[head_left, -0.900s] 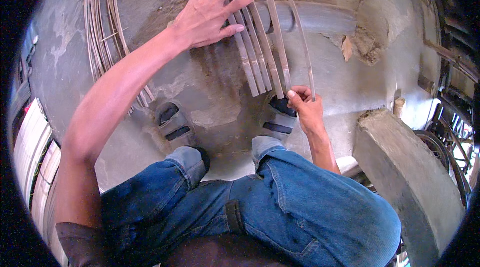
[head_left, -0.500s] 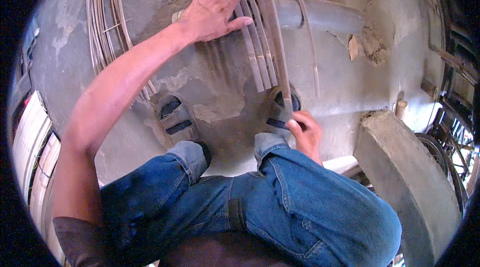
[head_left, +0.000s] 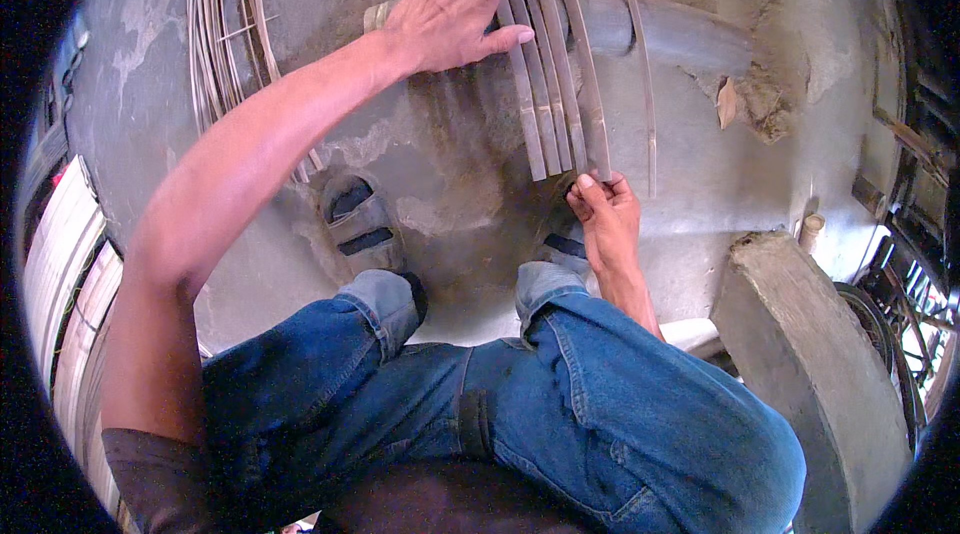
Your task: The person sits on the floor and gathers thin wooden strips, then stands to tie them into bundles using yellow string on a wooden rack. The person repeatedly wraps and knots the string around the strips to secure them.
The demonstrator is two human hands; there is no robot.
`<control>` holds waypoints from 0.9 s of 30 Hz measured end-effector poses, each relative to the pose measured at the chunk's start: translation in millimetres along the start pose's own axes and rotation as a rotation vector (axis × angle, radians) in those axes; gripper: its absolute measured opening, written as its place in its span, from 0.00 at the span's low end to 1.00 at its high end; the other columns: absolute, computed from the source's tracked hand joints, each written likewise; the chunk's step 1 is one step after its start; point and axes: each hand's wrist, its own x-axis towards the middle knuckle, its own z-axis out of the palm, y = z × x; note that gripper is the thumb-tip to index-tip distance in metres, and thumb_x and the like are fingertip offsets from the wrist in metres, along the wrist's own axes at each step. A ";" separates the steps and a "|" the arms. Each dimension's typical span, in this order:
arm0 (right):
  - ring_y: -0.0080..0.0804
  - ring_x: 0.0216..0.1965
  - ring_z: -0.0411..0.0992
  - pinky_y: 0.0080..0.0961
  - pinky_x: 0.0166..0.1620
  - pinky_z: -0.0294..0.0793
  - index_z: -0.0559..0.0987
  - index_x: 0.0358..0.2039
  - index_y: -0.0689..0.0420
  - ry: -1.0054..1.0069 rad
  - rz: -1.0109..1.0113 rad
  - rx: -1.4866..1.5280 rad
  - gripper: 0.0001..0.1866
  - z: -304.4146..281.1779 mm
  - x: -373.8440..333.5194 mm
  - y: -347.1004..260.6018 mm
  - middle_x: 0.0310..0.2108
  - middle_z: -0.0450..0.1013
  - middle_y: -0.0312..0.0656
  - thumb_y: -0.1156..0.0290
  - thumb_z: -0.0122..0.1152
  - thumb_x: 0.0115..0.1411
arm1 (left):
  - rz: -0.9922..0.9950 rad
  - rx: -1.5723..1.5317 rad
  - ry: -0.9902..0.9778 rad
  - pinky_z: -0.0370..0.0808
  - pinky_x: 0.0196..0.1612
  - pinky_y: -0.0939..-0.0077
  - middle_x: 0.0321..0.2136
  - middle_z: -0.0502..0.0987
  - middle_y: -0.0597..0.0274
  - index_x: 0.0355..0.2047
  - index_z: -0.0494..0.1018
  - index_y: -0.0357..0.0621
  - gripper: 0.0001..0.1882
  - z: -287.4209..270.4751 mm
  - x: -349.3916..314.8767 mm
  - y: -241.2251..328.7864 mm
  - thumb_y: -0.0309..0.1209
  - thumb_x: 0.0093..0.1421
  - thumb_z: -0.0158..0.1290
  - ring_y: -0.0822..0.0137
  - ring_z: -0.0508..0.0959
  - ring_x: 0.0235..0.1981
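Brownish-grey strips (head_left: 544, 84) are laid across a grey cylinder (head_left: 690, 29), covered up top by the left hand (head_left: 455, 9), fingers spread; one near end is being pinched by the right hand (head_left: 612, 224)!

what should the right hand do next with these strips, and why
Probably nudge the strip at the right hand leftward: a gap separates it from the row of strips, while the left hand reaches over that row farther up.

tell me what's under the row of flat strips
A grey rounded piece and grey floor show beneath the strips. What lies directly under each strip, or under the left hand, is covered.
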 end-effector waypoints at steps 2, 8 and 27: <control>0.27 0.30 0.73 0.21 0.36 0.77 0.69 0.39 0.61 -0.034 -0.014 0.000 0.15 1.8 -0.8 0.5 0.29 0.72 0.41 0.73 0.63 0.55 | 0.011 0.060 0.000 0.49 0.65 0.59 0.61 0.49 0.43 0.62 0.46 0.32 0.44 -1.9 -2.3 -0.1 0.51 0.56 0.50 0.47 0.49 0.64; 0.30 0.32 0.75 0.21 0.36 0.77 0.70 0.41 0.61 -0.006 0.019 0.210 0.13 2.4 -6.3 -7.6 0.31 0.73 0.44 0.70 0.59 0.58 | 0.008 0.042 -0.036 0.49 0.65 0.60 0.60 0.49 0.42 0.61 0.47 0.30 0.43 -5.3 1.7 2.2 0.49 0.56 0.49 0.47 0.49 0.64; 0.24 0.31 0.72 0.16 0.33 0.75 0.70 0.36 0.54 0.089 0.012 0.251 0.09 -15.1 7.3 -2.3 0.30 0.72 0.37 0.76 0.59 0.57 | -0.010 0.097 -0.045 0.44 0.66 0.55 0.64 0.43 0.45 0.63 0.47 0.36 0.41 -0.7 0.9 5.0 0.49 0.57 0.46 0.50 0.45 0.66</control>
